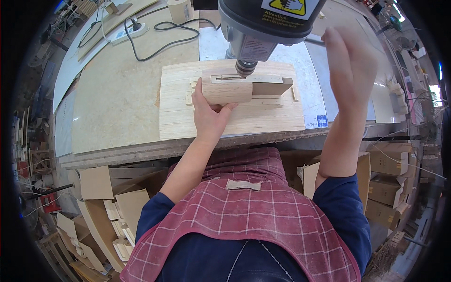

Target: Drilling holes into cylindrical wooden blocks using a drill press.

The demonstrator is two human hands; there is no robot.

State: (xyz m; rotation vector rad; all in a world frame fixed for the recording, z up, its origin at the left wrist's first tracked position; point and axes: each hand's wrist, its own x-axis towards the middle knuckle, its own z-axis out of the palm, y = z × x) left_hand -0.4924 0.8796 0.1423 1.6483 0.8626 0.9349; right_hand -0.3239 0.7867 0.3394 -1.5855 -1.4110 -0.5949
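Left hand [210,113] clamps wooden block [227,87] flat against jig board [188,117], steadying it under drill chuck [245,68]. Right hand [350,70] raised beside drill press head [268,19], apparently on feed lever; grip hidden. Board sits on table [117,103].

Yellow/black warning label [284,6] atop drill head; brown cartons [388,175] lower right.

Left hand [210,114] is pressed on a small wooden block [227,89] sitting on a pale wood board [178,113] on the bench [117,103], right under the drill press chuck [245,68]. Right hand [350,66] is raised beside the grey drill head [268,19], touching a thin metal lever [314,41]. Black cable [159,44] snakes across the back, cardboard boxes [387,176] down on the right.
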